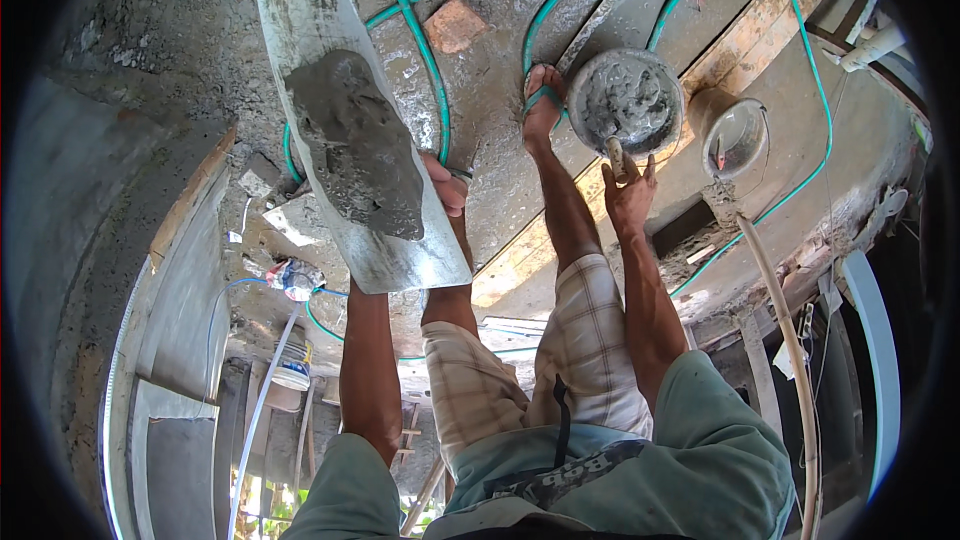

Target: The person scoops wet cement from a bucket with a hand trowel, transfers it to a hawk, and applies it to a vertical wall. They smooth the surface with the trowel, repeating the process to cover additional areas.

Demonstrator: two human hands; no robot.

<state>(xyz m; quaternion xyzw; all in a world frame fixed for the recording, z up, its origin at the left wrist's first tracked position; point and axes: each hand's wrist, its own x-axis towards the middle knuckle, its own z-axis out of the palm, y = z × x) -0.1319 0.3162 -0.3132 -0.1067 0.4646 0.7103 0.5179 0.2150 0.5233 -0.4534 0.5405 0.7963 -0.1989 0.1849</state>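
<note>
My left hand (447,186) grips a long pale plastering board (290,15) from beneath at its right edge, the fingers partly hidden by it. A thick patch of wet grey mortar (360,145) lies along the board's middle. My right hand (630,195) is at the near rim of a round bucket (677,90), around the handle of a trowel (616,152) with some fingers stretched out. The trowel's blade is not visible among the mortar (625,95) in the bucket.
A second bucket (705,125) stands to the right of the first. Green hose (410,15) loops over the rough floor near a brick piece (455,24). A plank (740,45) runs diagonally under the buckets. My sandalled foot (543,100) is beside the mortar bucket. A wooden pole (775,285) leans at right.
</note>
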